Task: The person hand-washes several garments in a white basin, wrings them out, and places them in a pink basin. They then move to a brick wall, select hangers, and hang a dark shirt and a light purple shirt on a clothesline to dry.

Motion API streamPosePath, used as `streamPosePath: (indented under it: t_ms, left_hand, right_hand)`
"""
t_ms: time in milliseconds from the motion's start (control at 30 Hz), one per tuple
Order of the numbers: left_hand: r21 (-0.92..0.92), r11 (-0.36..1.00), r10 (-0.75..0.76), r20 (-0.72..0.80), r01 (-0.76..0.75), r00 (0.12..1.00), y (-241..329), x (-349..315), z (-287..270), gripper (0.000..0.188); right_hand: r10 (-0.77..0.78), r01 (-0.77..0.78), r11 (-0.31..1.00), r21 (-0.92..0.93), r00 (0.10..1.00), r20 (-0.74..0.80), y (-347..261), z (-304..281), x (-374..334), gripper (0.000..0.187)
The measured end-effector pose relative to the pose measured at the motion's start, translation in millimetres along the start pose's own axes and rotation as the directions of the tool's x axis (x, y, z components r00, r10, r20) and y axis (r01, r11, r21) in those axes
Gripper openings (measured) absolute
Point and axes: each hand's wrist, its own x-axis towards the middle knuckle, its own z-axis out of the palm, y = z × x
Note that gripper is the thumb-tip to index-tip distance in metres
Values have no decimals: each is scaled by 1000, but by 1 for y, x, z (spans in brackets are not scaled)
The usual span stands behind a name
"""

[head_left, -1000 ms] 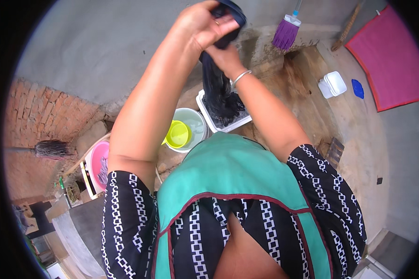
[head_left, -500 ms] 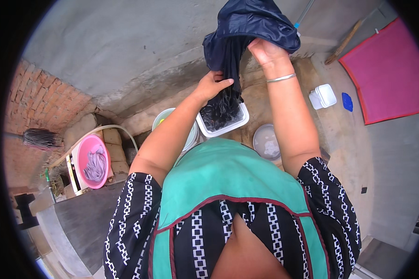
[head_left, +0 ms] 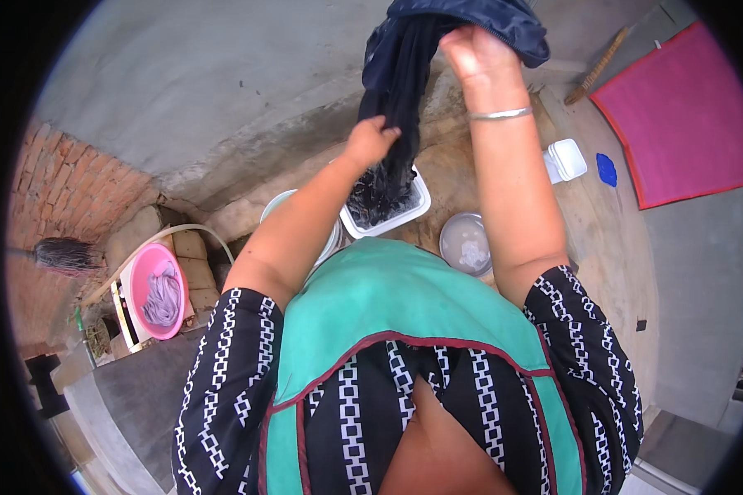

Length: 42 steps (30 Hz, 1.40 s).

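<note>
A dark navy garment [head_left: 400, 78], shiny on the outside with a duller black inner cloth, hangs in front of me from the top of the view. High on the right, my right hand [head_left: 480, 59] holds it up, the fingers hidden under its shiny edge. My left hand [head_left: 371, 140] closes on the hanging black cloth lower down. The garment's lower end trails into a white rectangular tub [head_left: 422, 203] with dark, wet, foamy-looking contents. Behind my left forearm a pale round bucket [head_left: 279, 200] is partly hidden.
A round basin [head_left: 452, 241] of cloudy water stands right of the tub. A pink basin [head_left: 183, 307] holding lilac cloth is at the left by a curved hose. To the right are a white container [head_left: 566, 160], a blue flat piece [head_left: 606, 170] and a hanging pink cloth [head_left: 681, 115].
The garment's shiny part has gone higher, partly out of view, with my right hand rising. My left hand has also moved up slightly along the black cloth. The view has shifted slightly.
</note>
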Motion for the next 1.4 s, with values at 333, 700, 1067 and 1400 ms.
streamPosePath:
  t_ms: [333,700,1067,1400]
  left_hand:
    - [349,927,189,-114,-139,975,17,21,-114,33]
    - [-520,824,-262,4,226,965,58,21,-145,28]
    - [-658,753,12,61,31,998,143,38,-131,17]
    - [-266,962,-36,77,55,996,123,26,-132,23]
  right_hand:
    - [-219,86,941,-329,893,-394,-48,-113,32,7]
    - [-73,-384,361,-850,897,-436,-21,-170,-21,22]
    - [303,115,-64,-991,949,91,22,-118,-65,40]
    - [177,-227,568,-791,972,-152,12,-52,-51,25]
